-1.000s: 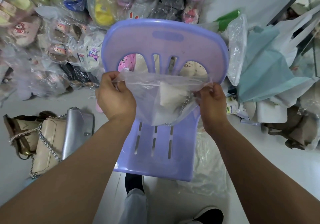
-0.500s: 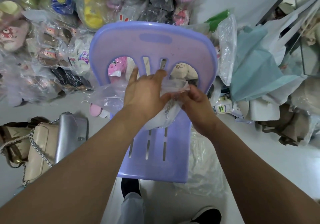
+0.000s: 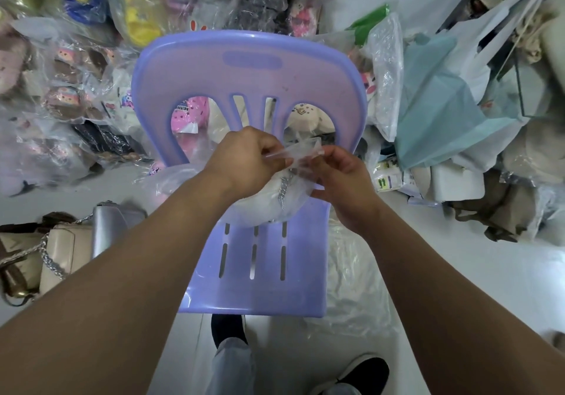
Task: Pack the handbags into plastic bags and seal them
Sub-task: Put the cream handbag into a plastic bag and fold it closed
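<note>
Handbag (image 3: 270,208) in plastic bag (image 3: 171,177), left hand (image 3: 247,162) and right hand (image 3: 345,180) pinching flap above it

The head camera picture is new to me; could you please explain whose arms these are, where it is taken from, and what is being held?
There is no machine here: a person works with bare hands, and a camera worn on the head looks forward and down, so the two arms reach in from the bottom. The left hand and the right hand each pinch the top of a clear plastic bag with their fingers. Inside it lies a white handbag with a metal chain, and the bag rests on the seat of a purple plastic chair. On the floor at the left wait a beige handbag and a silver handbag. Behind the chair are heaps of goods wrapped in plastic.
</note>
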Available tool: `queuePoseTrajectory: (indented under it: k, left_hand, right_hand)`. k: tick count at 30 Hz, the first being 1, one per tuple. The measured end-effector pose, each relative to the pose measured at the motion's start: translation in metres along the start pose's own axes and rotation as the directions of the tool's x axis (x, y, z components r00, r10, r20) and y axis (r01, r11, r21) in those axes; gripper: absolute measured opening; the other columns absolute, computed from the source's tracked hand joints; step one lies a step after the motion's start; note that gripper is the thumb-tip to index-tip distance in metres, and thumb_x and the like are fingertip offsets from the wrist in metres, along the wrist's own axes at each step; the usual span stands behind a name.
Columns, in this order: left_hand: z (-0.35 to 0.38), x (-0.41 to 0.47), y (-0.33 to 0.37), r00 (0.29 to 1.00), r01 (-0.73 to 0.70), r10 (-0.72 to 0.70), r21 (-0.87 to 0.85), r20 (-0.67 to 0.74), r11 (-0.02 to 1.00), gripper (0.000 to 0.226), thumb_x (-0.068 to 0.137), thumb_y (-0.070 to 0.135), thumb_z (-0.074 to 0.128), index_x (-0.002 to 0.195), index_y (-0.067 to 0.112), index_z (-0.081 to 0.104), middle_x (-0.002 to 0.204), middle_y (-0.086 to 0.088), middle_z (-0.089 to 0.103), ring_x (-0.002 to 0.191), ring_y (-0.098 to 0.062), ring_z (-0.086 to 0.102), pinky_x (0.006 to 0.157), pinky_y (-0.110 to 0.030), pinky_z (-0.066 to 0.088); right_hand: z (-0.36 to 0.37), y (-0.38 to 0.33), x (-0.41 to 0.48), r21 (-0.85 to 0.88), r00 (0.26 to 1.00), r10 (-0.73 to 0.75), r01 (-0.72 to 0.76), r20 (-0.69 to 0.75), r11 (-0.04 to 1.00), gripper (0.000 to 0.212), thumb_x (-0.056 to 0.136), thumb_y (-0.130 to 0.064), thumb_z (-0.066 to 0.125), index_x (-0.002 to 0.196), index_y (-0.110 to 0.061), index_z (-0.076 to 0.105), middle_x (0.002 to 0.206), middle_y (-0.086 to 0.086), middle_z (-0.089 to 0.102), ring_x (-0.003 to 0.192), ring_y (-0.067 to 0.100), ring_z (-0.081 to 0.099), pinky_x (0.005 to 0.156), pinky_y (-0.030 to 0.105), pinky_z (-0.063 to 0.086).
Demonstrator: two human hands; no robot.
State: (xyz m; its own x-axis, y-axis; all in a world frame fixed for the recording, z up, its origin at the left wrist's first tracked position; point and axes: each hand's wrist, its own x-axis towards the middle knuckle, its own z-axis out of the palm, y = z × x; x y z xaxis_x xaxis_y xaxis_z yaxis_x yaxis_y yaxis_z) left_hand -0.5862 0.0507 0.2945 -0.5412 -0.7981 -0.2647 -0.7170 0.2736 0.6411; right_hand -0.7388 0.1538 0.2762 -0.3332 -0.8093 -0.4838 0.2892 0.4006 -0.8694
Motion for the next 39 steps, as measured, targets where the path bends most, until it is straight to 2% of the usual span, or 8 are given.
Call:
queuePoseTrajectory:
  k: [3,7,11,19,24,31,36,39]
  left_hand:
    - [0.002,0.000,0.000,0.999,0.032,-0.036,-0.164,-0.017,0.986,0.004,0.084,0.035,0.077,0.082,0.032,0.076,0.079,0.011,0.073,0.076,-0.007,0.066,0.071,-0.022,0.050]
    - [0.001,0.000,-0.001,0.997,0.073,-0.069,-0.227,0.025,0.971,0.014,0.080,0.030,0.083,0.073,0.037,0.073,0.063,0.019,0.066,0.056,0.007,0.055,0.058,-0.008,0.040]
    - [0.001,0.001,-0.003,0.995,0.094,-0.098,-0.251,-0.003,0.963,0.021,0.075,0.027,0.086,0.069,0.038,0.070,0.074,0.016,0.071,0.069,-0.002,0.062,0.067,-0.015,0.045]
    - [0.004,0.000,-0.003,0.994,0.102,-0.109,-0.230,-0.017,0.968,0.021,0.076,0.029,0.086,0.067,0.039,0.070,0.070,0.021,0.068,0.068,0.004,0.061,0.067,-0.013,0.043]
    - [0.008,0.000,-0.002,0.990,0.137,-0.131,-0.228,0.044,0.964,0.013,0.081,0.034,0.081,0.071,0.034,0.072,0.052,0.024,0.059,0.057,0.006,0.052,0.063,-0.013,0.039]
    - [0.006,-0.002,0.001,0.976,0.215,-0.196,-0.305,0.092,0.928,0.012,0.077,0.026,0.086,0.072,0.029,0.075,0.067,0.009,0.067,0.065,-0.006,0.056,0.062,-0.013,0.045]
    - [0.008,-0.002,-0.001,0.979,0.201,-0.184,-0.255,0.087,0.946,0.012,0.074,0.027,0.087,0.071,0.027,0.075,0.075,0.000,0.073,0.069,-0.010,0.060,0.075,-0.028,0.052]
    - [0.009,-0.003,0.001,0.976,0.216,-0.199,-0.240,0.092,0.947,0.011,0.077,0.031,0.085,0.074,0.027,0.076,0.082,-0.004,0.075,0.073,-0.014,0.062,0.076,-0.028,0.053]
  right_hand:
    - [-0.001,0.000,0.001,-0.030,1.000,-0.016,0.016,-0.005,0.999,0.015,0.103,-0.004,0.056,0.094,-0.012,0.065,0.089,0.002,0.075,0.085,0.014,0.073,0.091,0.052,0.057]
    - [-0.002,0.001,0.001,-0.077,0.996,-0.086,0.085,-0.005,0.993,0.018,0.099,0.003,0.059,0.089,-0.009,0.068,0.086,0.006,0.075,0.086,0.017,0.071,0.094,0.043,0.057]
    - [-0.004,0.004,0.001,-0.103,0.993,-0.114,0.117,0.034,0.988,0.015,0.097,0.004,0.061,0.096,-0.009,0.069,0.086,0.004,0.077,0.085,0.014,0.072,0.091,0.036,0.058]
    - [-0.006,0.004,0.004,-0.252,0.984,-0.170,0.177,0.051,0.951,0.013,0.098,-0.007,0.065,0.096,-0.016,0.073,0.097,0.018,0.076,0.087,0.021,0.070,0.090,0.045,0.058]
    - [-0.009,0.005,0.007,-0.242,0.988,-0.151,0.150,0.012,0.959,0.009,0.097,-0.006,0.066,0.091,-0.009,0.071,0.082,0.003,0.074,0.074,0.008,0.067,0.074,0.024,0.056]
    - [-0.015,0.007,0.007,-0.230,0.990,-0.104,0.123,0.091,0.965,0.011,0.096,0.000,0.066,0.095,-0.010,0.072,0.087,0.011,0.077,0.086,0.019,0.074,0.090,0.038,0.060]
    - [-0.016,0.006,0.007,-0.250,0.992,-0.069,0.094,0.108,0.964,0.011,0.097,-0.003,0.065,0.093,-0.010,0.072,0.083,0.008,0.077,0.082,0.014,0.074,0.096,0.043,0.058]
    - [-0.018,0.007,0.007,-0.232,0.992,-0.074,0.097,0.106,0.968,0.013,0.097,-0.002,0.065,0.091,-0.011,0.073,0.084,0.007,0.076,0.085,0.015,0.073,0.097,0.043,0.058]
